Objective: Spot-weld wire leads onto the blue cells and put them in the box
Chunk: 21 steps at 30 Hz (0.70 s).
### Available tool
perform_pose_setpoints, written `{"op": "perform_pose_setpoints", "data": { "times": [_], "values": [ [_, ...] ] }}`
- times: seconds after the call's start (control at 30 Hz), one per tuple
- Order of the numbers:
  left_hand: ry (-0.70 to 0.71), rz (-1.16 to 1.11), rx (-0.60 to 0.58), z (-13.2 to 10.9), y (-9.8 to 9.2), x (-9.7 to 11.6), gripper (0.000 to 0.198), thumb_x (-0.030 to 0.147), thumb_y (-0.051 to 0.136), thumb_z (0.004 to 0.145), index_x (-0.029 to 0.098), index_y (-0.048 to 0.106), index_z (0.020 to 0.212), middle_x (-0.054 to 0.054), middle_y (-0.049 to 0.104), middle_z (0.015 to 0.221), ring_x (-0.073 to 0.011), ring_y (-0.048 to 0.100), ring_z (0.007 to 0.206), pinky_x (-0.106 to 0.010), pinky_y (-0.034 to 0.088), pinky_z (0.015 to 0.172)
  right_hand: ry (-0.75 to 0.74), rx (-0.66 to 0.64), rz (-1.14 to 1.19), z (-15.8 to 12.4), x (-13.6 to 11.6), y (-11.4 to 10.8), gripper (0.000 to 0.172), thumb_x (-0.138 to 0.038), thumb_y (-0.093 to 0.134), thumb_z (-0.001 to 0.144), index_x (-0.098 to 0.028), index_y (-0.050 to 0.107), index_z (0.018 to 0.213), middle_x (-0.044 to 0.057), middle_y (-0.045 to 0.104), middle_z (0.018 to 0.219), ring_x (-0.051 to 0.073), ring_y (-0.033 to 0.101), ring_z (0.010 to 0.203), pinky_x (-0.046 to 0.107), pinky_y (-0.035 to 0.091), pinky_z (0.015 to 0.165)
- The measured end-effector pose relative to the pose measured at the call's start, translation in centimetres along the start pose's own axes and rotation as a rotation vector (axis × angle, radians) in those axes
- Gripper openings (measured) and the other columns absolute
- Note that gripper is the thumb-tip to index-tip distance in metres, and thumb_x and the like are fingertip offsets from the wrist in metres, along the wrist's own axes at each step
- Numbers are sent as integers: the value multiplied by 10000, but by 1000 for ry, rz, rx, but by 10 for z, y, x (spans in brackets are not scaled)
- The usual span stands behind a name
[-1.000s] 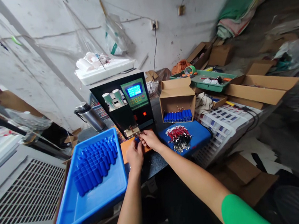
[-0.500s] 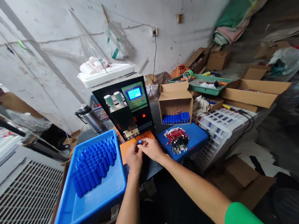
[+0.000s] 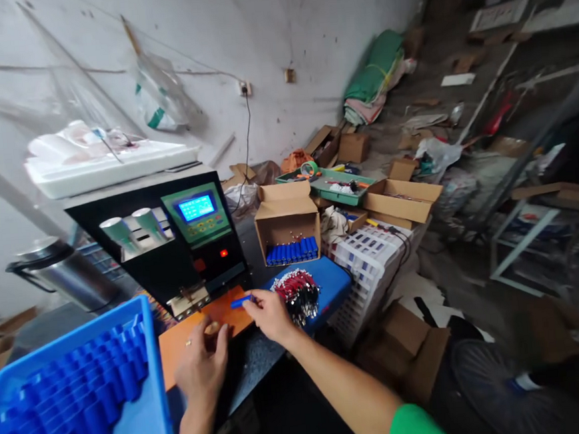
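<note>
Between the fingertips of my right hand [image 3: 271, 317] is a blue battery cell [image 3: 241, 302], lying roughly level above the orange board [image 3: 173, 360]. My left hand [image 3: 201, 364], a ring on one finger, hovers over the board's near edge. Its thumb and fingers are bent and apart, with nothing visible in them. Behind both hands stands a black spot welder [image 3: 212, 256] with a lit blue screen; its electrodes [image 3: 191, 295] sit low at the front. To the right of my right hand, a bundle of red and black wires [image 3: 300, 296] lies on a blue pad [image 3: 335, 281].
A blue tray [image 3: 161, 387] full of upright blue cells stands at the left. A cardboard box [image 3: 286, 207] with a row of blue cells is behind the wires. A steel jug [image 3: 74, 277] stands beside the welder, and a white plastic crate [image 3: 360, 258] is at the right.
My hands were together at the cell and have parted. My right hand now holds it alone, farther right of my left hand. The view has turned right and come closer to the welder.
</note>
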State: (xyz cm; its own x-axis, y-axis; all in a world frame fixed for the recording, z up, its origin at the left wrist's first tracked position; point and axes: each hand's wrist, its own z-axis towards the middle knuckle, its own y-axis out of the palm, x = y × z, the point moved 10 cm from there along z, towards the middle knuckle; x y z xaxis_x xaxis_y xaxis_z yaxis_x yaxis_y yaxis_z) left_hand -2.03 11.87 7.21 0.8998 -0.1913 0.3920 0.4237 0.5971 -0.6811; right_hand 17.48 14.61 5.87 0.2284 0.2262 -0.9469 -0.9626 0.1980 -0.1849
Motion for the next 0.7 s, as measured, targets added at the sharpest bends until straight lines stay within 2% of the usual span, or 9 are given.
{"op": "perform_pose_setpoints", "data": {
  "times": [0.07, 0.17, 0.27, 0.37, 0.47, 0.7],
  "values": [
    [45, 21, 0, 1, 1, 4, 401, 534, 541, 878, 199, 669, 1058, -65, 724, 858, -212, 665, 785, -271, 413, 633, -30, 92, -108, 13, 8, -36, 322, -302, 561, 903, -175, 698, 1165, 43, 674, 832, 161, 613, 695, 261, 514, 665],
    [99, 43, 7, 1, 2, 9, 345, 498, 524, 896, 205, 676, 993, -60, 734, 866, -216, 669, 809, -273, 402, 620, -168, 223, -383, 35, 6, -94, 364, -257, 524, 933, -159, 666, 1253, 108, 657, 1026, 183, 643, 866, 297, 518, 856],
    [112, 78, 48, 1, 0, 11, 329, 478, 529, 896, 204, 680, 998, -62, 732, 852, -229, 670, 813, -285, 390, 603, -199, 227, -727, 61, 13, -130, 414, -208, 459, 970, -136, 590, 1356, 137, 616, 1085, 205, 629, 1012, 300, 489, 944],
    [137, 104, 90, 1, -1, 13, 314, 463, 532, 900, 205, 680, 1001, -61, 729, 847, -233, 669, 797, -290, 377, 587, -110, 105, -1058, 86, 31, -139, 439, -164, 399, 994, -135, 528, 1413, 159, 593, 1115, 216, 627, 1004, 308, 499, 915],
    [181, 125, 125, -1, -2, 15, 313, 454, 534, 905, 197, 675, 1016, -62, 729, 842, -231, 668, 777, -290, 367, 576, -46, -27, -1275, 101, 46, -130, 473, -78, 343, 977, -122, 510, 1417, 197, 588, 1154, 246, 616, 1043, 338, 509, 891],
    [175, 102, 98, -2, 1, 13, 293, 436, 549, 898, 210, 673, 1036, -56, 736, 892, -221, 668, 814, -285, 374, 599, 25, -105, -1390, 111, 57, -115, 482, -42, 347, 938, -72, 516, 1388, 259, 576, 1213, 292, 616, 1090, 376, 519, 851]
  ]
}}
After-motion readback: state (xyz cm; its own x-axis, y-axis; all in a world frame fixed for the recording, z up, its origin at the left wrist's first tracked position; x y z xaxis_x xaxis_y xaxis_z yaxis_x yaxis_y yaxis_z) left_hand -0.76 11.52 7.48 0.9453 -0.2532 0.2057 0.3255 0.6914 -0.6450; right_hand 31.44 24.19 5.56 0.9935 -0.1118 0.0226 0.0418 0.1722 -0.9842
